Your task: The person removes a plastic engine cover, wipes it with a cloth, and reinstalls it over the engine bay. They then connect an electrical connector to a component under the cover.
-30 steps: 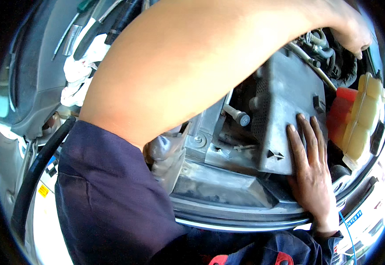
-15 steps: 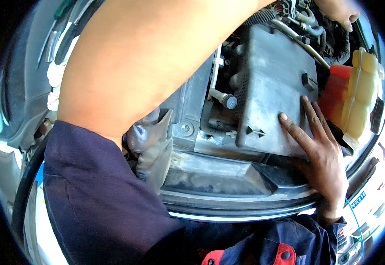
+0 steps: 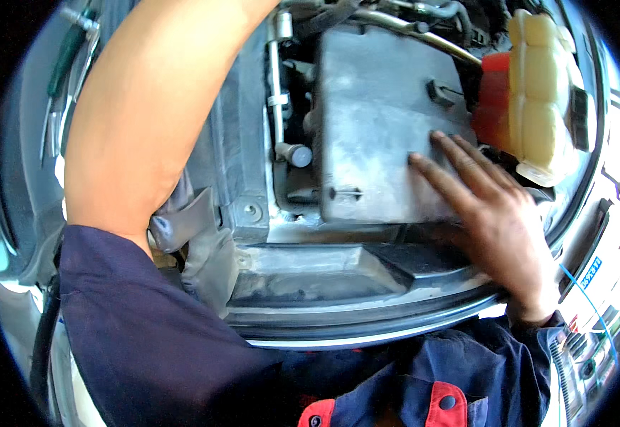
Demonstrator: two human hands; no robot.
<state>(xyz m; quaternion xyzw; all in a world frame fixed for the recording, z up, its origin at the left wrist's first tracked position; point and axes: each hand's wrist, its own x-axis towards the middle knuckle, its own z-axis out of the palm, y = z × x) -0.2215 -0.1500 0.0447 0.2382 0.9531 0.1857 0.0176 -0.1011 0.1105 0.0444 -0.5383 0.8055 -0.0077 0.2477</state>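
Blue lettered plate (image 3: 591, 273) beyond right hand (image 3: 494, 210)

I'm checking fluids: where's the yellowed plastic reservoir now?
Head view, upper right: the yellowed reservoir sits right of the grey engine-bay cover, beyond the right hand.

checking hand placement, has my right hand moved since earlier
Yes: your right hand has shifted slightly toward you, judged against the raised clip on the engine cover.

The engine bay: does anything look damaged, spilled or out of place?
The grey flap, left of the dark cover under the right hand, looks buckled and creased, unlike the flatter cover; I can't tell if that's damage. No spill stands out.
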